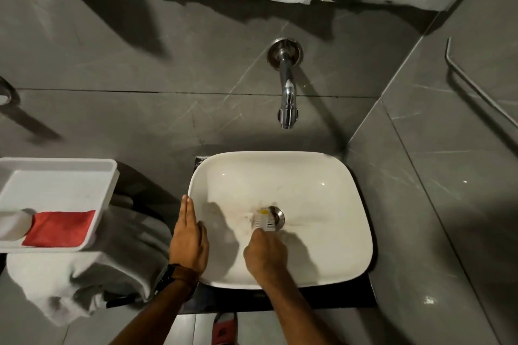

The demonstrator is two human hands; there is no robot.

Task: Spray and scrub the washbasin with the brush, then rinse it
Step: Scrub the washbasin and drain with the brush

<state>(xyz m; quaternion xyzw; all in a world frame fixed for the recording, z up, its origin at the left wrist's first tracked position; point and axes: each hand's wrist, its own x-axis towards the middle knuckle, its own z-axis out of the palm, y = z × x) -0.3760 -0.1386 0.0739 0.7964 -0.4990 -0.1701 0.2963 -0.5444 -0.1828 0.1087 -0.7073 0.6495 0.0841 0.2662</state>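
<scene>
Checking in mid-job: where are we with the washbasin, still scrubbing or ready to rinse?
Scrubbing is in hand: the right hand works a small white brush beside the metal drain of the white rectangular washbasin, while the left hand lies flat on its rim. Whether it was sprayed I cannot tell. Rinsing is left: no water runs from the chrome wall tap.

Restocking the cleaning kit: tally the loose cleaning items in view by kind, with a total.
Brush, in the right hand: 1
Red cloth, in the white tray: 1
White bottle, partly cut off in the tray: 1
Grey towel beneath the tray: 1
Total: 4
</scene>
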